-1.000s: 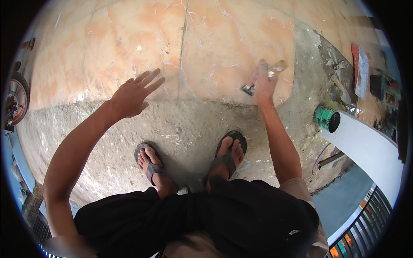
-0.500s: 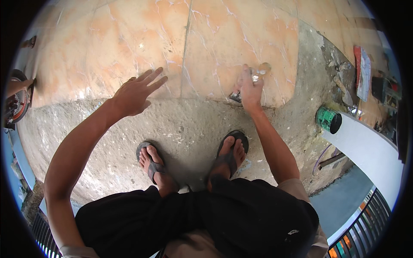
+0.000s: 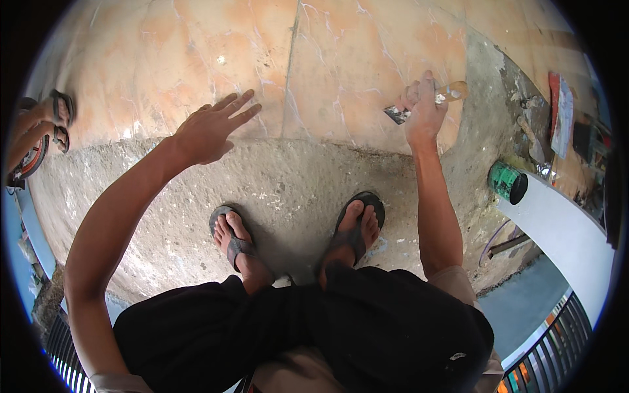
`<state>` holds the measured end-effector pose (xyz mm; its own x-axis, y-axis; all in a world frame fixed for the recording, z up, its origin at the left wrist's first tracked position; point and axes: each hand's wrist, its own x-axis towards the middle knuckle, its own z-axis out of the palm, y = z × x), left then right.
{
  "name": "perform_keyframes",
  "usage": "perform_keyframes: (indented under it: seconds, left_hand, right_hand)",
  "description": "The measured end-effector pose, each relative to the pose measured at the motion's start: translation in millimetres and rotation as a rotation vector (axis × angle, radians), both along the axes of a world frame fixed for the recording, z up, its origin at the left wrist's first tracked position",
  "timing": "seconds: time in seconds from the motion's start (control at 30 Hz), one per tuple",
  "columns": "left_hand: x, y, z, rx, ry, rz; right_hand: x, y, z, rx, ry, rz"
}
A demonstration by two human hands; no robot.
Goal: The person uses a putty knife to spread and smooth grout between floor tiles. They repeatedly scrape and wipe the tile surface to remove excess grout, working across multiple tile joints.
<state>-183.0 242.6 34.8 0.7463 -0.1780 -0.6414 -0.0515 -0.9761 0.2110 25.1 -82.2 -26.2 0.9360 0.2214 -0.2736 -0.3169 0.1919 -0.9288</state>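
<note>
A scraper with a brown wooden handle and a flat dark metal blade (image 3: pixel 457 90) is in the person's right hand (image 3: pixel 424 114), over the right front corner of the orange-beige tiled floor with pale veins (image 3: pixel 341 72). The fingers are wrapped around it, the blade showing to the left of the hand and the handle end to the right — I cannot tell whether the blade touches the tile. The left hand (image 3: pixel 208 134) is near the floor's front edge, back upward, fingers spread and holding nothing.

Along that edge runs rough grey concrete flecked with white (image 3: pixel 288 177), where the person stands in dark thong sandals (image 3: pixel 357 245). The concrete continues up the floor's right edge; on it lies a trowel with a pale handle (image 3: pixel 536 150). Nearer the person is a green cylindrical can with a dark mouth (image 3: pixel 506 182), beside the end of a long white ledge (image 3: pixel 563 223).

By the floor's left edge are another person's sandalled feet (image 3: pixel 62 110), next to an orange-rimmed black wheel (image 3: pixel 34 160).
</note>
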Motion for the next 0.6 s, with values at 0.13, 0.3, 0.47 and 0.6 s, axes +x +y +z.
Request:
perform_keyframes:
  seconds: [0.13,0.3,0.47,0.6]
  left_hand:
    - [0.2,-0.2,-2.2,0.019,-0.021,-0.010]
    - [-7.5,-0.2,-3.0,-0.020,-0.084,0.023]
    - [-6.3,-2.0,-3.0,0.008,-0.017,0.000]
    - [-4.2,-1.6,-2.4,0.010,0.008,0.010]
  right_hand:
    - [-41.1,-14.1,-17.7,-0.106,-0.022,0.232]
    - [-46.1,-4.0,-1.1,-0.049,-0.047,0.153]
    - [-56.2,-14.7,-3.2,-0.051,-0.058,0.226]
    - [-35.6,-16.3,-3.3,0.004,-0.107,0.182]
